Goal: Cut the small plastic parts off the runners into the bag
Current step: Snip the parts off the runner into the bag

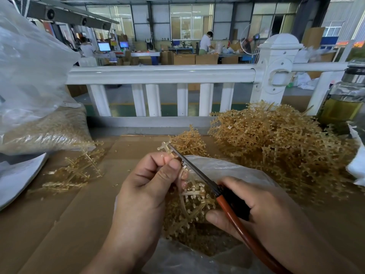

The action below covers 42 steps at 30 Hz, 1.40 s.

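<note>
My left hand (146, 186) pinches a pale amber runner (189, 184) with small parts on its branches, holding it above an open clear bag (227, 167). The bag holds several loose cut parts (177, 224). My right hand (262, 210) grips scissors (199, 173) with a black and orange-red handle. The dark blades point up and left along the runner, their tip near my left fingertips. Part of the runner hangs down between my hands over the bag's mouth.
A big heap of uncut runners (276, 143) lies at the right, a smaller clump (187, 141) behind my hands. Stripped runners (79, 171) lie left on the cardboard (79, 214). A filled plastic bag (45, 131) sits far left, a jar (343, 99) far right, a white railing (162, 76) behind.
</note>
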{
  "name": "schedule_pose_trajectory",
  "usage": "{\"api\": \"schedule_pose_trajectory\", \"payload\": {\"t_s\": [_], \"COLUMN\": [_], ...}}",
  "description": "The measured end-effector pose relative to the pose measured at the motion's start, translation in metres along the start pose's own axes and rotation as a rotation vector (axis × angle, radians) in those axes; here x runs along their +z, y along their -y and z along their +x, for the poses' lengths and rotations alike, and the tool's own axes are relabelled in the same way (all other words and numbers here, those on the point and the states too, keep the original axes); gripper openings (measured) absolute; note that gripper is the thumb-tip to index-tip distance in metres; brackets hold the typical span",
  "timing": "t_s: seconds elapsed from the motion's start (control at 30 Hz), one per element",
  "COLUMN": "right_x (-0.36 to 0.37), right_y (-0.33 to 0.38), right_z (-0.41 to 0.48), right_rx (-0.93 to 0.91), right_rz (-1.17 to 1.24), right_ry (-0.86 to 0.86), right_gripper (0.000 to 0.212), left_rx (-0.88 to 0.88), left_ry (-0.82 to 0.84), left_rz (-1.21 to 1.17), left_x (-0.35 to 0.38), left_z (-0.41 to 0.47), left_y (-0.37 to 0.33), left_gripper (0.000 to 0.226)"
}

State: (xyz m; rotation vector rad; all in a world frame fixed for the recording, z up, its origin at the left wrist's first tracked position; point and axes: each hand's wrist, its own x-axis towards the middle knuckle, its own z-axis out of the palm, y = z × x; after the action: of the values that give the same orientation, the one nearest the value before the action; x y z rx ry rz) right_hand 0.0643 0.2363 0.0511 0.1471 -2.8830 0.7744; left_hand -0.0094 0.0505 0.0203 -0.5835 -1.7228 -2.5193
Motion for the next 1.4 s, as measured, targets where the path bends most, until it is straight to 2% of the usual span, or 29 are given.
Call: {"api": "schedule_pose_trajectory", "payload": {"t_s": [0.27,0.67,0.9,1.07,1.23,1.4], "right_x": [0.0012,-0.0023,-0.0050,-0.0030,-0.0003,0.0020], "right_y": [-0.0041,-0.0008,0.0039,0.0034,0.0004,0.0013], "right_z": [-0.0015,-0.0019,-0.0038,-0.0034,-0.0016,-0.0035], "right_rx": [-0.010,0.005,0.016,0.029,0.045,0.012], "right_rz": [0.056,0.070,0.012,0.010,0.165,0.586], "right_ry": [-0.031,-0.031,-0.021,-0.031,-0.107,-0.159], "right_gripper": [0.055,0.067,0.062,0.066,0.058,0.052], "left_rx": [0.011,0.002,-0.013,-0.026,-0.049,-0.068], "left_ry": [0.017,0.022,0.026,0.012,0.017,0.055], "left_rz": [0.034,0.032,0.015,0.022,0.024,0.000], "left_x": [0.0045,0.0045,0.0048,0.0048,0.0037,0.0064], "left_z": [-0.0023,-0.0021,-0.0029,-0.0024,-0.0011,-0.0032], "left_y": [0.0003,-0.0009,-0.0004,0.0000,-0.0008,-0.0016], "left_gripper": [0.013,0.011,0.010,0.011,0.014,0.025]}}
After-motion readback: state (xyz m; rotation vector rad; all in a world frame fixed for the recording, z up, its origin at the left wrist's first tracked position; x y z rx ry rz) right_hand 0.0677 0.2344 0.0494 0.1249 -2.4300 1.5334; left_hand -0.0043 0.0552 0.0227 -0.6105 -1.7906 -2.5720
